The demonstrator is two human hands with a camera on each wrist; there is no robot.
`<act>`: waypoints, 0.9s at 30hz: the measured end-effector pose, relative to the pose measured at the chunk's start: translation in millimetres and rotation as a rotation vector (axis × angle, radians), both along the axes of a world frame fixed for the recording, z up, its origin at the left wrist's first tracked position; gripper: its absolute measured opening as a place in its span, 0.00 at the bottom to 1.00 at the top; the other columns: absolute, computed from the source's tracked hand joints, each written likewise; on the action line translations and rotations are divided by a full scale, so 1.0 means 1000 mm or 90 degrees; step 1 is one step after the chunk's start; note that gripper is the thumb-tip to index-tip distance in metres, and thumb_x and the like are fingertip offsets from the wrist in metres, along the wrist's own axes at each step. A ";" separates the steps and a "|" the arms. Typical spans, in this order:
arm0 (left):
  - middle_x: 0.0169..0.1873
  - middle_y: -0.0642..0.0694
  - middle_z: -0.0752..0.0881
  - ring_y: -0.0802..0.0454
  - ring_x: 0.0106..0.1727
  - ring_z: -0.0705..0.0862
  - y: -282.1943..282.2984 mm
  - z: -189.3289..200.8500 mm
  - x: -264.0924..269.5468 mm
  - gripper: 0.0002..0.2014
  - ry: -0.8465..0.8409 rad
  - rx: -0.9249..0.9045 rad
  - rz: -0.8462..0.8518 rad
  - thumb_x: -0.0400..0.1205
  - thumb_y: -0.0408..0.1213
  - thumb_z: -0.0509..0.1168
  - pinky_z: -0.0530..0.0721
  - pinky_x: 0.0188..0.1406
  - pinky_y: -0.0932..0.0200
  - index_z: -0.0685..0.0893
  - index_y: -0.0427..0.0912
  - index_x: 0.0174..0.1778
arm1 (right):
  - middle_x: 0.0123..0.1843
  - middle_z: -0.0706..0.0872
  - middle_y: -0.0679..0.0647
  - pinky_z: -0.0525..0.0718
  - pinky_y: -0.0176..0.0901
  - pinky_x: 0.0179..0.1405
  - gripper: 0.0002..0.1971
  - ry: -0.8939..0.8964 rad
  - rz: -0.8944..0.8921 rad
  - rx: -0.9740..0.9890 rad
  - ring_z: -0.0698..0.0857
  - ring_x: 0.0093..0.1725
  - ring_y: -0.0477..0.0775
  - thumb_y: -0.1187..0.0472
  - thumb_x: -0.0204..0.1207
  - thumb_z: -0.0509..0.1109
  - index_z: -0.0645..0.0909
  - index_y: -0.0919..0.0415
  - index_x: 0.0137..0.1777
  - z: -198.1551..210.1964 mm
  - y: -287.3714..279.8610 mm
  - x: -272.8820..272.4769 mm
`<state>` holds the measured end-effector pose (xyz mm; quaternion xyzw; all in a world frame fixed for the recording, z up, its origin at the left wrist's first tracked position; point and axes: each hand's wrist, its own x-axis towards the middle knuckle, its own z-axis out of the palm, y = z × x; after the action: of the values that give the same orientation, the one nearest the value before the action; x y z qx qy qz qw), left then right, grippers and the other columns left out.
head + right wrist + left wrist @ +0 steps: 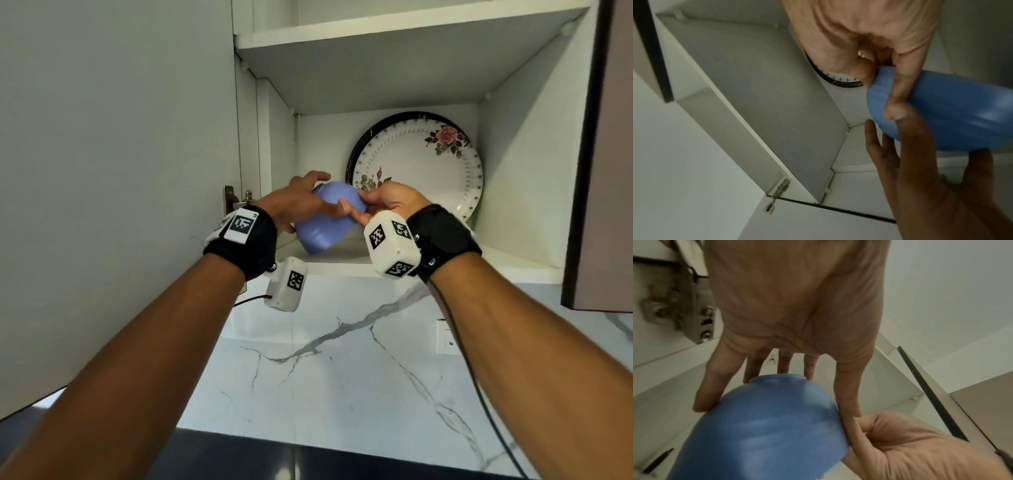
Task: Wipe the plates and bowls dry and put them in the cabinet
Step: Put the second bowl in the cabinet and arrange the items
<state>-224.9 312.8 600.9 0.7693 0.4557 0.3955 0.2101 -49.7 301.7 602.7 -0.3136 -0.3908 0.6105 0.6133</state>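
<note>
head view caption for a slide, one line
Left hand and right hand hold a tilted blue bowl at the white cabinet shelf.

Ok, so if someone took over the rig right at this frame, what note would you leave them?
Left hand: grip round the foot end of the blue bowl.
Right hand: thumb and fingers pinch the bowl's other side.
Bowl: tilted, foot up, low over the cabinet's lower shelf; contact unclear.
Done: the floral plate and the black-rimmed plate behind it stand leaning on the back wall.
Left: set the bowl on the shelf beside the plates and let go. Other dishes are not in view.
</note>
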 end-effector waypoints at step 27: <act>0.80 0.44 0.76 0.44 0.78 0.75 0.036 -0.022 0.015 0.35 0.178 0.066 -0.019 0.78 0.40 0.82 0.74 0.76 0.53 0.77 0.49 0.82 | 0.63 0.76 0.66 0.87 0.53 0.41 0.29 -0.362 -0.115 -0.099 0.83 0.43 0.61 0.58 0.86 0.68 0.65 0.72 0.80 -0.020 -0.027 0.004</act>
<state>-209.6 348.4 578.8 0.8336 0.4477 0.3042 0.1105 -46.0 275.2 582.8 -0.5512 -0.4696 0.4693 0.5054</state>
